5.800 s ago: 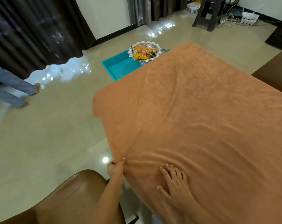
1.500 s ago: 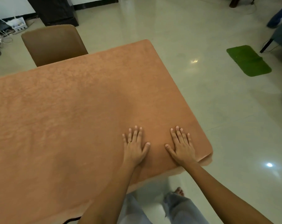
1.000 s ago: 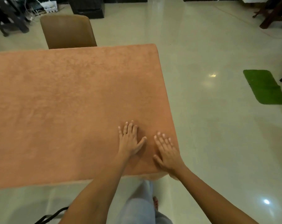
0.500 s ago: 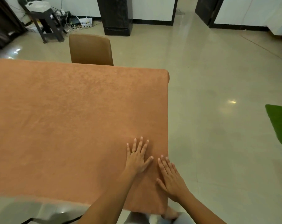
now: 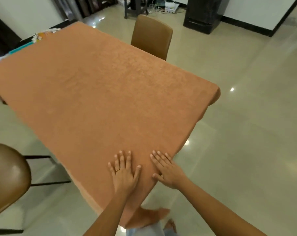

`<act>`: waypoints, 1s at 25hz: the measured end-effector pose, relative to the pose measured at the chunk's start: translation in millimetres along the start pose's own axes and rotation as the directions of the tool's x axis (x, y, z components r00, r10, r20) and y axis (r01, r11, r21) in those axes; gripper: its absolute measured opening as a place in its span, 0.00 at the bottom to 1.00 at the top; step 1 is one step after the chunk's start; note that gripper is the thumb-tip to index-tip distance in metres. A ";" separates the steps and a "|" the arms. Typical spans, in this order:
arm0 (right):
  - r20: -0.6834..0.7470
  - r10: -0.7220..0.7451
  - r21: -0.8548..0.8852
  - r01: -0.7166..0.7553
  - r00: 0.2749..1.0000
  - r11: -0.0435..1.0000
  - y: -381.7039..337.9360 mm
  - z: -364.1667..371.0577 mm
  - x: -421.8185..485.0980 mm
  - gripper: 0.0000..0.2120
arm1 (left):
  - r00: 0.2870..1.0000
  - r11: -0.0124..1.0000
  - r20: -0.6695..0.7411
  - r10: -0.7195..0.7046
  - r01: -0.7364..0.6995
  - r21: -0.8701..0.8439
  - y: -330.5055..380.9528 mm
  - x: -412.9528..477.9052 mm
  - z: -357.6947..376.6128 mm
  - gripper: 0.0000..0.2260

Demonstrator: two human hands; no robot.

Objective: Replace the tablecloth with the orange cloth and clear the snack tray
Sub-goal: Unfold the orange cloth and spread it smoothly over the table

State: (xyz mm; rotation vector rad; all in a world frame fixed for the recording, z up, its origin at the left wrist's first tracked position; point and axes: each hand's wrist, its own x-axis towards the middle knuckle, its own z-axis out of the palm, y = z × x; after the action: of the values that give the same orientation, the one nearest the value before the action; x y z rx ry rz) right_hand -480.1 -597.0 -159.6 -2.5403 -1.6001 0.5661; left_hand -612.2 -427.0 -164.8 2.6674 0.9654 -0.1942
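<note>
The orange cloth [image 5: 100, 92] covers the whole table, lying smooth and draping over its edges. My left hand [image 5: 124, 172], with a ring on one finger, rests flat on the cloth near the table's near corner, fingers spread. My right hand [image 5: 166, 169] lies flat beside it, close to the cloth's right edge. Neither hand holds anything. Beyond the far left corner, a sliver of the snack tray [image 5: 42, 34] with its lacy rim peeks out on the floor next to a teal bin [image 5: 20, 47]; the table hides most of both.
A brown chair [image 5: 152, 37] stands at the far side of the table. Another brown chair [image 5: 6, 176] is at the near left. A black cabinet [image 5: 204, 14] and a stool with cables [image 5: 135, 5] are at the back. Glossy floor lies to the right.
My view has swung left around the table's near corner. Both hands stay flat on the cloth, side by side, at this corner. The snack tray and teal bin are back in sight.
</note>
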 end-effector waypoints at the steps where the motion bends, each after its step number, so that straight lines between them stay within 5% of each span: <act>1: -0.009 0.004 0.001 -0.004 1.000 1.000 13.7 -4.7 1.4 0.35 | 0.993 0.993 -0.031 -0.116 0.115 -0.035 -1.6 -12.6 3.0 0.33; 4: -0.011 -0.041 0.010 0.041 0.999 0.999 34.2 -14.8 14.2 0.35 | 0.859 0.855 -0.072 -0.507 0.491 -0.169 -3.2 -48.3 15.6 0.33; 6: 0.014 -0.196 0.015 0.196 0.981 0.981 39.7 -17.6 25.4 0.34 | 0.732 0.721 -0.073 -0.677 0.641 -0.265 4.3 -57.1 24.0 0.33; 9: 0.069 -0.384 -0.053 0.388 0.921 0.920 61.8 -21.8 45.9 0.33 | 0.683 0.677 -0.076 -0.726 0.692 -0.249 9.4 -59.4 31.7 0.33; 12: 0.056 -0.359 -0.067 0.362 0.932 0.930 99.3 -32.6 65.8 0.34 | 0.634 0.648 -0.146 -0.759 0.719 -0.250 10.3 -50.1 30.4 0.33; 17: 0.053 -0.326 -0.086 0.330 0.944 0.940 166.8 -62.6 99.5 0.36 | 0.754 0.754 -0.113 -0.647 0.611 -0.240 90.7 28.9 14.7 0.37; 25: 0.122 -0.388 -0.113 0.401 0.914 0.909 231.7 -94.8 133.0 0.36 | 0.817 0.825 -0.146 -0.558 0.526 -0.207 174.2 127.6 16.4 0.34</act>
State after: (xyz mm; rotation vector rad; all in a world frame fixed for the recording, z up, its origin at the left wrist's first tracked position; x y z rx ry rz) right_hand -197.9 -571.6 -168.0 -2.1985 -2.1810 0.5558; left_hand -403.0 -482.6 -168.9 2.2290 1.7243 0.0376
